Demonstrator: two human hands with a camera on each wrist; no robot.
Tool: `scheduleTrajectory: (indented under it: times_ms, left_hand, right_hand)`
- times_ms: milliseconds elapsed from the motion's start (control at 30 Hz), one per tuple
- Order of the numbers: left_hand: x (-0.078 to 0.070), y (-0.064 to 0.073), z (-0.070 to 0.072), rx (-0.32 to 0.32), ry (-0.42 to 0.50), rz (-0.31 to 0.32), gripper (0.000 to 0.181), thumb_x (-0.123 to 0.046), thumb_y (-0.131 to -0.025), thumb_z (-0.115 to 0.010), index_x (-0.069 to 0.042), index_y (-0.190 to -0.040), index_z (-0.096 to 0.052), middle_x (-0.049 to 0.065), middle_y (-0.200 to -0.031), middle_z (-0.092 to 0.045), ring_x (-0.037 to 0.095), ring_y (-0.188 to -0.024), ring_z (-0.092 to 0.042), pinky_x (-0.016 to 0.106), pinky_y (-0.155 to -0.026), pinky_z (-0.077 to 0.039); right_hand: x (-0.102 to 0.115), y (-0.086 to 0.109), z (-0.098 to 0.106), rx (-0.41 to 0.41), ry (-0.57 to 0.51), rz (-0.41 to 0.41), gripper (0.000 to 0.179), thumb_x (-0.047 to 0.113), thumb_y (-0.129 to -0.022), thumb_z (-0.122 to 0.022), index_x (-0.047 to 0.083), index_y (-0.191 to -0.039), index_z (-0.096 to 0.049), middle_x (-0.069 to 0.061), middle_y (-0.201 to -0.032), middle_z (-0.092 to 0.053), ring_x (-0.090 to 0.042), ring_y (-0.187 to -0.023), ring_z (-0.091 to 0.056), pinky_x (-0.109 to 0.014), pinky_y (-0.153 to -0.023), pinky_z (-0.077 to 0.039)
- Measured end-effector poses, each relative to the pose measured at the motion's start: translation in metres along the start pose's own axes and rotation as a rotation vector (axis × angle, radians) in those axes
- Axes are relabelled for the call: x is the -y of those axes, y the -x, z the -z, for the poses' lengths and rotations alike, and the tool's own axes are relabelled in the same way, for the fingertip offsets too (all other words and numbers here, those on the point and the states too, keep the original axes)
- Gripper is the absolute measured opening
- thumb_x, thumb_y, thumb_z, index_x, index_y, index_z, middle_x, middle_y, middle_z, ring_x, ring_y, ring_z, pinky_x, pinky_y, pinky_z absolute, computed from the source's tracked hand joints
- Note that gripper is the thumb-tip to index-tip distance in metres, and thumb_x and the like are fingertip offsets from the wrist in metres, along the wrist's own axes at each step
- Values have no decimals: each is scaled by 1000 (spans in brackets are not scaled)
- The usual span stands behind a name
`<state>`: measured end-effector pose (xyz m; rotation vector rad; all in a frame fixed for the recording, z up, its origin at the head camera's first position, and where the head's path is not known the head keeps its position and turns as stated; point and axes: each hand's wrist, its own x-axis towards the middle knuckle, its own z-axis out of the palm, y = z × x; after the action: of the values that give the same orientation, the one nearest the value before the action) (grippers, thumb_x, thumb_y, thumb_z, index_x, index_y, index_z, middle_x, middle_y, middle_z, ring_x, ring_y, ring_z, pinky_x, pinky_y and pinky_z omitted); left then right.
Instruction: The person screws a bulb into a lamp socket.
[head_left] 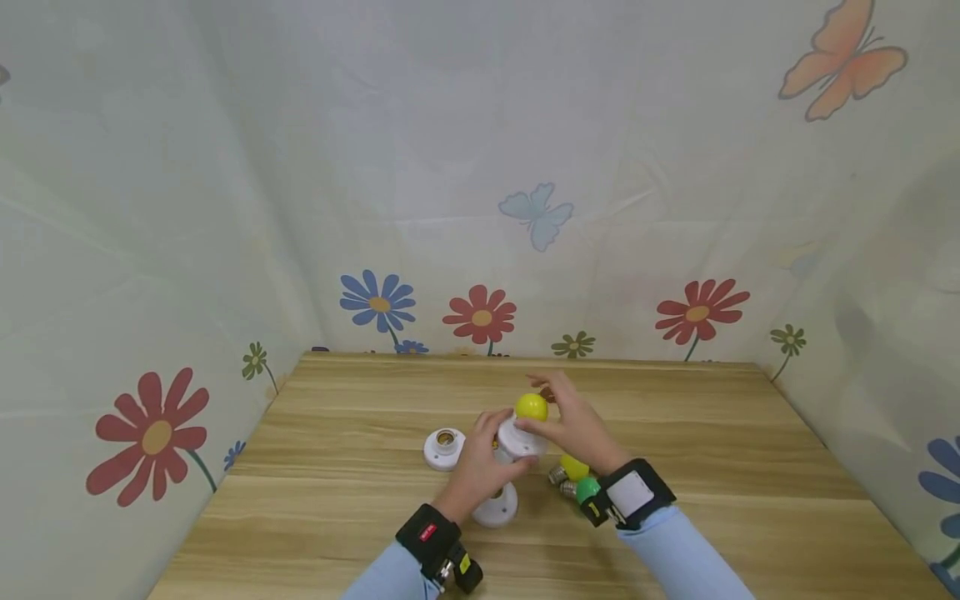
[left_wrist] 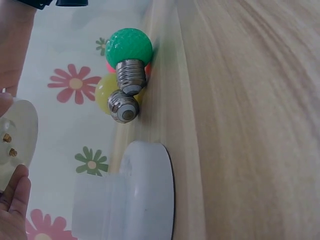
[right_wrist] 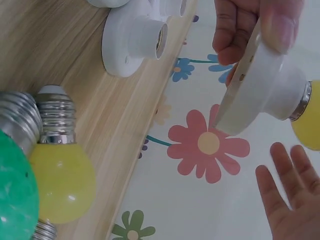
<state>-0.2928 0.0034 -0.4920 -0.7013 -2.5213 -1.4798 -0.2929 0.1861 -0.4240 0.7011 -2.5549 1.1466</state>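
Observation:
Above the table, my left hand (head_left: 478, 465) grips a white lampholder (head_left: 522, 443) by its round base. A yellow bulb (head_left: 532, 407) sits in that lampholder, a strip of its metal cap showing in the right wrist view. Around the bulb, my right hand (head_left: 579, 423) has its fingers spread apart; in the right wrist view those fingers (right_wrist: 285, 175) are clear of the bulb. The right thumb overlaps the lampholder in the head view, and I cannot tell whether it touches. Two brass screws (left_wrist: 10, 145) show on the base's underside.
One white lampholder (head_left: 442, 450) stands on the table left of my hands, another (head_left: 497, 507) nearer me. Under my right wrist lie a green bulb (left_wrist: 129, 47) and a yellow bulb (right_wrist: 62, 182); something red shows behind them. Flowered cloth (head_left: 600, 275) surrounds the wooden table (head_left: 360, 500).

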Motion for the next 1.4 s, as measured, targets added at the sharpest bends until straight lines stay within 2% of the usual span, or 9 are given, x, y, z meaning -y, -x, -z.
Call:
scheduleTrajectory:
  times_ms: [100,200,333,467,800,967,1100,1233,1400]
  left_hand:
    - [-1,0,2,-10,-3,-20,80,-44,-80,-76,-7,-143,-43,6,-136,-48,22,-120,-54,42,-101,-48]
    - [-2,-1,4,-19,-13,-38,79,-42,-80,-76,-7,-142,-43,7,-136,-48,22,-120,-54,41,-100,-48]
    - [-2,0,4,-11,-7,-36,77,-40,-81,-76,-8,-142,-43,6,-136,-48,22,-120,-54,40,-100,-49]
    - [-2,0,4,-2,-1,-32,75,-39,-81,-77,-9,-141,-44,5,-135,-48,21,-119,-54,40,-99,-49]
    - [1,-1,3,-9,-6,-36,76,-43,-81,-76,-9,-142,-44,5,-132,-49,20,-117,-55,37,-97,-51]
    - [0,-1,2,0,4,-19,76,-43,-81,-76,-11,-142,-44,4,-132,-49,19,-117,-55,38,-98,-50]
    - [0,-1,1,7,15,-13,76,-44,-81,-76,-12,-142,-44,3,-132,-49,18,-116,-55,39,-97,-50]
    - [1,-1,1,1,13,-17,77,-45,-80,-76,-11,-142,-44,3,-133,-49,19,-117,-55,40,-98,-50]
    - [1,-2,3,-14,0,-46,77,-43,-81,-76,-9,-142,-43,4,-132,-49,20,-118,-54,38,-99,-49]
  right_hand:
    - [-2,2,4,55,-61,82,63,27,-94,-64,20,-149,-34,-8,-148,-40,-34,-130,-45,-57,-105,-40]
    - [-2,4,7,130,-109,150,55,18,-100,-52,19,-151,-32,-8,-156,-33,-35,-141,-34,-62,-110,-30]
    - [-1,5,9,197,-162,134,48,15,-103,-45,18,-150,-36,-8,-155,-34,-33,-143,-31,-62,-111,-27]
    - [-3,5,9,210,-165,112,47,15,-103,-45,18,-149,-37,-7,-155,-36,-32,-142,-32,-61,-111,-27]
    - [-2,2,5,87,-81,47,47,32,-97,-57,17,-140,-50,-9,-132,-57,-31,-125,-52,-59,-103,-41]
    - [1,1,1,14,-58,9,43,31,-91,-67,10,-127,-59,-6,-118,-60,-27,-114,-58,-54,-99,-46]
    - [2,0,0,-24,-31,3,43,33,-86,-72,11,-121,-61,-5,-112,-59,-23,-107,-59,-51,-98,-49]
    - [-1,1,1,21,-9,45,51,34,-90,-67,19,-136,-52,-5,-129,-55,-27,-118,-55,-57,-100,-45]
    - [-6,2,8,146,-42,134,55,22,-99,-53,26,-151,-34,-5,-155,-35,-35,-141,-33,-67,-107,-29]
